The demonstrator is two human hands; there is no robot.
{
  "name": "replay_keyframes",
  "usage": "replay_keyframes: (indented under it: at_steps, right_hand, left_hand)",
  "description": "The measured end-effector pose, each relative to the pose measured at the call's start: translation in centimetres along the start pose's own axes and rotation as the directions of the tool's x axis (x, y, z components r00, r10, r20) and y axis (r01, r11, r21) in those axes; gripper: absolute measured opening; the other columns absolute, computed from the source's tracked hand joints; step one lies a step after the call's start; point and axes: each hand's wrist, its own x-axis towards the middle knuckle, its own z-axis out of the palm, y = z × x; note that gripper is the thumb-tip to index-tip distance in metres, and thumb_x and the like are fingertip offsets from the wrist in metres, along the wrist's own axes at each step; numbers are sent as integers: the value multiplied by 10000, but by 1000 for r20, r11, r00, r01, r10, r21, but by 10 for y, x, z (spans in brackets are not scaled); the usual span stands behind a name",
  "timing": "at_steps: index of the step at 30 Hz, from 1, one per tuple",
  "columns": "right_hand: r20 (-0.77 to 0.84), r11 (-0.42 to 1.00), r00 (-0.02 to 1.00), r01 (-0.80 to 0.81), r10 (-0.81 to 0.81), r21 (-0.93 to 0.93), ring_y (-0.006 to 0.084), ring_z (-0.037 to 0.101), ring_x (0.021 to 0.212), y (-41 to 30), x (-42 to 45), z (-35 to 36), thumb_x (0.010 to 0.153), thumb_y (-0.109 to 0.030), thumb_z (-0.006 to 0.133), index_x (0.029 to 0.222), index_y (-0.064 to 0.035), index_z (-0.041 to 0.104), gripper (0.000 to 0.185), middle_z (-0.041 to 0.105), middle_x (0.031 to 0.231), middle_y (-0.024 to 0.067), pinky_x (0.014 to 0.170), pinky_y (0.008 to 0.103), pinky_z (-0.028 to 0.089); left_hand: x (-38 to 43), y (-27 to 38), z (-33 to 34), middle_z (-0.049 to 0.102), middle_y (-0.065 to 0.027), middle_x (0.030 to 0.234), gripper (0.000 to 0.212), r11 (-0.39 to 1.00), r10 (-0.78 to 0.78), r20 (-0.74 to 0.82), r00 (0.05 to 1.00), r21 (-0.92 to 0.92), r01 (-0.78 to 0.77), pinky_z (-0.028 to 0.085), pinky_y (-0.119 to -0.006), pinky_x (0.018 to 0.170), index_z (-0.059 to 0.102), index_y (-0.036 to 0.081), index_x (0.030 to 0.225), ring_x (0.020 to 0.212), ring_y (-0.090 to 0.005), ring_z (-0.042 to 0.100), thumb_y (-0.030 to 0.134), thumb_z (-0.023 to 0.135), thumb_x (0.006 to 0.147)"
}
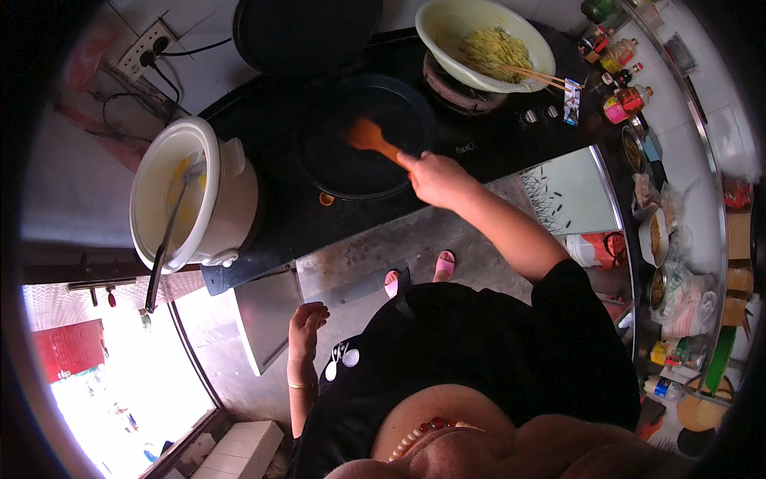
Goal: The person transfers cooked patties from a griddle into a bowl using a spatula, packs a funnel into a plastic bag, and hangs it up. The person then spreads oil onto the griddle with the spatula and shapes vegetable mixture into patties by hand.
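My right hand (pixel 435 178) is closed around the handle of an orange-brown spatula (pixel 366 136). The blurred head of the spatula is over the dark round electric griddle pan (pixel 335 161), whose lid (pixel 305 36) stands raised behind it. My left hand (pixel 309 326) hangs beside my body with bent fingers, and I see nothing in it. To the left stands a white pot (pixel 242 197) with a metal ladle (pixel 173 230) in it and some yellow residue inside. At the top right, a pale bowl (pixel 440 51) holds a yellow-green shredded mixture (pixel 494 48) and wooden chopsticks (pixel 526 73).
The bowl rests over a gas burner (pixel 464 99); a phone (pixel 572 103) lies beside the stove knobs (pixel 541 114). Bottles (pixel 625 103), dishes (pixel 655 236) and plastic bags (pixel 688 299) line the right counter. A power strip (pixel 143 51) with plugged cords is on the wall.
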Motion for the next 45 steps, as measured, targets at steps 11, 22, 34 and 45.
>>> replay_keyframes:
  at_steps: [11,22,34,45]
  right_hand:
    - [-70,994,992,-103,105,38,347,595,773,35,-59,-56,811,-143,493,1172,-90,505,365,608,878,185,682,445,471]
    - [-198,325,977,161,84,932,29,390,569,-17,-73,-62,896,-124,452,1286,-125,394,395,466,742,-25,474,168,326]
    - [-462,412,885,444,-63,796,22,390,564,-26,-82,-52,912,-108,432,1312,-99,359,407,446,693,-32,503,172,340]
    - [-690,362,700,700,-182,615,266,602,689,34,-88,-48,896,-170,452,1240,-60,415,363,601,827,174,625,349,468]
  left_hand:
    - [-5,-4,2,624,-99,874,225,1000,-6,10,1000,-12,6,470,-282,729,552,-19,1006,811,-169,602,132,507,845]
    - [-1,-3,5,623,-98,868,234,1000,-17,33,999,2,17,466,-280,737,556,-18,990,815,-167,599,147,516,829]
    - [-23,12,34,605,-95,885,233,993,-17,29,999,120,13,471,-281,740,556,-21,992,816,-173,595,153,505,844]
    - [-17,-21,102,604,-99,903,235,896,216,168,962,358,-263,486,-282,718,542,-10,1014,824,-188,602,128,489,831]
